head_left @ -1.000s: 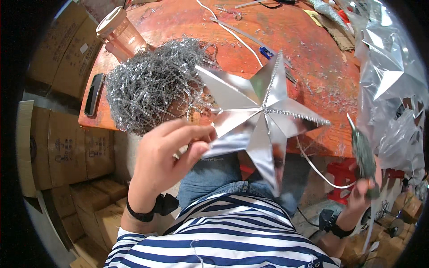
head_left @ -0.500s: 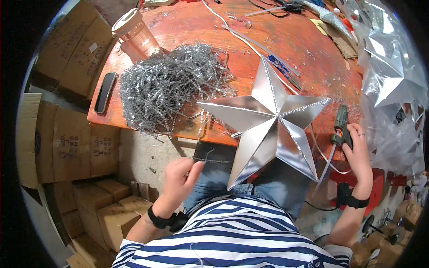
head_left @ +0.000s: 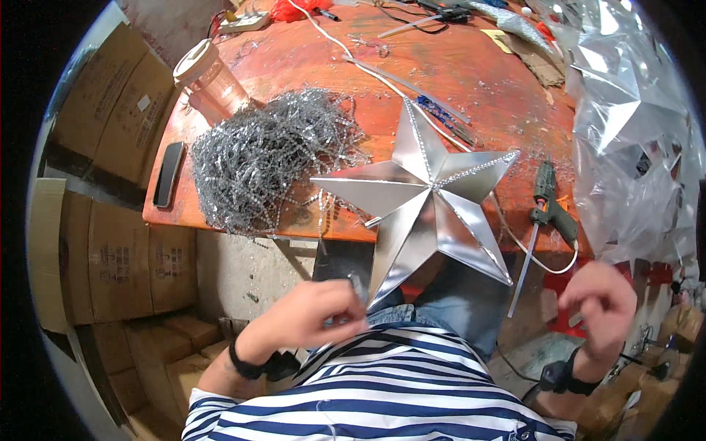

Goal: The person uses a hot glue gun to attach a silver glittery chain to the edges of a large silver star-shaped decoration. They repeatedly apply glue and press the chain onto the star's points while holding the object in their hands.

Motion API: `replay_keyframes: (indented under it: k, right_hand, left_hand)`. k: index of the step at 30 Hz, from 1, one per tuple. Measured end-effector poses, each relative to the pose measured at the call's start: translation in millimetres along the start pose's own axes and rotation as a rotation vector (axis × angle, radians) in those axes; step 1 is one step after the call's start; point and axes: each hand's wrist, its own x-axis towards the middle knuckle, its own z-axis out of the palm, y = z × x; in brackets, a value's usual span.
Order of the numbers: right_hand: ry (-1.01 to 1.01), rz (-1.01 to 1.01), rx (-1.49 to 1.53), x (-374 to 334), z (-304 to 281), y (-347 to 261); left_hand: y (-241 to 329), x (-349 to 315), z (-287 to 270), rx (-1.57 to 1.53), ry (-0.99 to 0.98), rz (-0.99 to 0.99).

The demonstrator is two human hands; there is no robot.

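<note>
The silver star [head_left: 432,197] sits beyond and between both hands' fingers, its lowest point just beside the curled fingers of the left hand [head_left: 320,316]; I cannot tell whether they pinch anything. The right hand [head_left: 603,298] bends its empty fingers loosely, thumb apart, the green glue gun [head_left: 546,211] beyond them.

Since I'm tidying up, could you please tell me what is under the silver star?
The silver star overlaps the table, the white cord and the jeans, each showing past its edges; whatever lies beneath is covered.
</note>
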Motion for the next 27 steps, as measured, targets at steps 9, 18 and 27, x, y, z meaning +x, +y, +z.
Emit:
replay_keyframes:
  k: [9, 18, 27]
  right_hand:
    - [-0.525, -0.163, 0.511, 67, 82, -52]
    - [-0.440, 0.498, 0.915, 45, 45, -59]
    - [-0.218, 0.512, 0.588, 24, 24, -44]
  left_hand:
    - [115, 68, -46, -0.213, 0.157, 0.588]
    - [121, 85, -49, -0.370, 0.368, 0.157]
    - [93, 114, -47, 0.071, 0.184, 0.080]
